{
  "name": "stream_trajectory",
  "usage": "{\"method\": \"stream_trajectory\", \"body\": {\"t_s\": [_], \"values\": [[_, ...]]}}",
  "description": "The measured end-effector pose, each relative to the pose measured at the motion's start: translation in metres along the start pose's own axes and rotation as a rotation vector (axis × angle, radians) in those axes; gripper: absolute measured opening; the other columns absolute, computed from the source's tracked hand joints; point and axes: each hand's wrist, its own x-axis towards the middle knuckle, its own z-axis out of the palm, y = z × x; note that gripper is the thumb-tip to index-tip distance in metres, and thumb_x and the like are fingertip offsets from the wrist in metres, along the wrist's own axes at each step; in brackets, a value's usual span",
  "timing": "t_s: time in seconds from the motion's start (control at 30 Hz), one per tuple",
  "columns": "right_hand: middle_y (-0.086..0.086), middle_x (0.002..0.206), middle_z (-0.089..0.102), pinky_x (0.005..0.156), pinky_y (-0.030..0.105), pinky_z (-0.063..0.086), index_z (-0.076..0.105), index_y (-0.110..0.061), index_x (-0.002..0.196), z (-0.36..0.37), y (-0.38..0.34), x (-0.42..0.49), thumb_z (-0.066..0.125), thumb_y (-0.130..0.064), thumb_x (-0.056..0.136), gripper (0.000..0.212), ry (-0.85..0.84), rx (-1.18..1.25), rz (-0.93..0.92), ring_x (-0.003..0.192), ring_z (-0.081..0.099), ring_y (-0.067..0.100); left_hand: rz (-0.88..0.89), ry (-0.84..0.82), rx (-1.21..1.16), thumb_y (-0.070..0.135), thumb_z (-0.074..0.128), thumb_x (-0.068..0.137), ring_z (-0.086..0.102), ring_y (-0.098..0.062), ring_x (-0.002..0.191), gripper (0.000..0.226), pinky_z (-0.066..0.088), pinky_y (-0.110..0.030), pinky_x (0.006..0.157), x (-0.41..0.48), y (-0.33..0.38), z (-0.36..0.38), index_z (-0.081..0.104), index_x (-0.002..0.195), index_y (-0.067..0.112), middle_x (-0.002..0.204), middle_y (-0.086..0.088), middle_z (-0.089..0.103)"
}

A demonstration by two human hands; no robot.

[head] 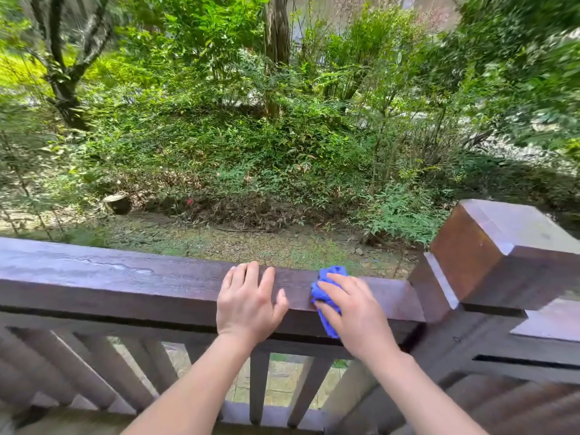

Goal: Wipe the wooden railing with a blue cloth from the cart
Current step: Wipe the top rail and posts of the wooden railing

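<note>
Mid-wipe, I judge: my right hand presses its grip on the bunched blue cloth atop the wooden railing near the corner post, left hand spread flat beside it, the long leftward stretch seemingly left.

setting: outdoors, daylight | beyond: dense green shrubs on a slope | left: dark tree trunk | ground: leaf-strewn dirt strip

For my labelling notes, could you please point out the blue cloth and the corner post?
blue cloth (326,296): head view, bunched part left of the fingers.
corner post (489,255): head view, side face of its cap.
</note>
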Motion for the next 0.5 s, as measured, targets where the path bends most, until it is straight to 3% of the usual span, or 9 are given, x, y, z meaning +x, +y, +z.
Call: {"method": "stream_trajectory", "body": {"t_s": [0.07, 0.17, 0.2, 0.3, 0.4, 0.5], "values": [[0.007, 0.115, 0.067, 0.096, 0.031, 0.041, 0.070, -0.017, 0.107, -0.016, 0.027, 0.000, 0.076, -0.024, 0.079, 0.029, -0.010, -0.043, 0.047, 0.104, 0.059, 0.029, -0.002, -0.014, -0.002, 0.046, 0.048, 0.084, 0.059, -0.038, 0.105, 0.048, 0.048, -0.048, 0.097, -0.001, 0.000, -0.001, 0.070, 0.113, 0.014, 0.114, -0.016, 0.066], [0.012, 0.108, 0.069, 0.090, 0.037, 0.044, 0.072, -0.011, 0.100, -0.029, 0.042, 0.015, 0.072, -0.021, 0.082, 0.021, 0.042, -0.117, 0.383, 0.101, 0.060, 0.036, -0.011, -0.026, 0.002, 0.046, 0.046, 0.084, 0.058, -0.037, 0.106, 0.049, 0.047, -0.048, 0.098, 0.000, 0.001, -0.001, 0.069, 0.113, 0.014, 0.114, -0.016, 0.066], [0.013, 0.107, 0.069, 0.090, 0.038, 0.043, 0.072, -0.009, 0.099, -0.023, 0.030, 0.021, 0.070, -0.022, 0.083, 0.021, 0.055, -0.131, 0.406, 0.101, 0.058, 0.037, -0.013, -0.027, 0.002, 0.046, 0.046, 0.084, 0.058, -0.037, 0.106, 0.049, 0.047, -0.048, 0.098, 0.000, 0.002, -0.002, 0.069, 0.113, 0.014, 0.114, -0.016, 0.066], [0.011, 0.109, 0.067, 0.093, 0.039, 0.047, 0.070, -0.011, 0.103, 0.001, -0.017, 0.018, 0.072, -0.025, 0.081, 0.026, 0.057, -0.058, 0.180, 0.101, 0.058, 0.034, -0.018, -0.018, -0.001, 0.046, 0.048, 0.083, 0.058, -0.038, 0.105, 0.047, 0.048, -0.048, 0.097, 0.001, 0.003, -0.003, 0.068, 0.111, 0.014, 0.113, -0.016, 0.066], [0.008, 0.120, 0.065, 0.096, 0.037, 0.048, 0.068, -0.015, 0.113, -0.007, 0.000, 0.002, 0.075, -0.025, 0.080, 0.035, -0.022, 0.016, -0.072, 0.107, 0.058, 0.030, -0.021, -0.040, 0.000, 0.047, 0.048, 0.083, 0.057, -0.038, 0.104, 0.046, 0.046, -0.048, 0.098, 0.001, 0.003, -0.005, 0.067, 0.111, 0.015, 0.111, -0.015, 0.065], [0.011, 0.114, 0.068, 0.093, 0.039, 0.047, 0.072, -0.013, 0.105, -0.025, 0.043, 0.010, 0.077, -0.017, 0.078, 0.029, -0.001, -0.056, 0.184, 0.104, 0.061, 0.034, -0.015, -0.090, 0.029, 0.049, 0.046, 0.085, 0.055, -0.036, 0.105, 0.048, 0.045, -0.047, 0.099, 0.002, 0.004, -0.009, 0.065, 0.113, 0.015, 0.111, -0.013, 0.064]]}}
